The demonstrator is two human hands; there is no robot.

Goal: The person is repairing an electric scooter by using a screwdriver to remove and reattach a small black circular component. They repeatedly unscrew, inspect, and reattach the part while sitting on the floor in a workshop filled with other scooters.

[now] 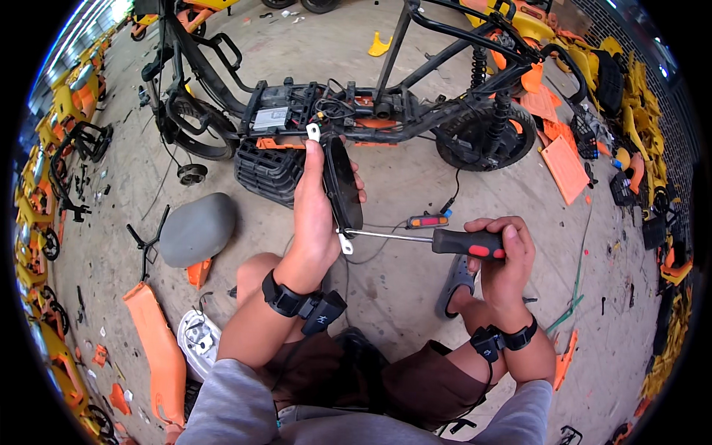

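Note:
My left hand [317,204] is closed around a dark, glossy oval part [342,185] with white tabs at its upper and lower ends. In my right hand [512,259] is a screwdriver [469,243] with a black and red handle. Its metal shaft points left, and the tip meets the lower end of the oval part near the white tab. Whether the tip sits in a screw is too small to tell. Beyond my hands stands a stripped black scooter frame [415,126] with wiring and a silver box [271,119] exposed.
A grey seat [198,230] and a long orange panel [157,356] lie at left. A red and orange light [428,221] on a cable rests on the floor beyond the screwdriver. A black ribbed crate [268,174] stands below the frame. Orange and yellow panels [564,167] are piled at right.

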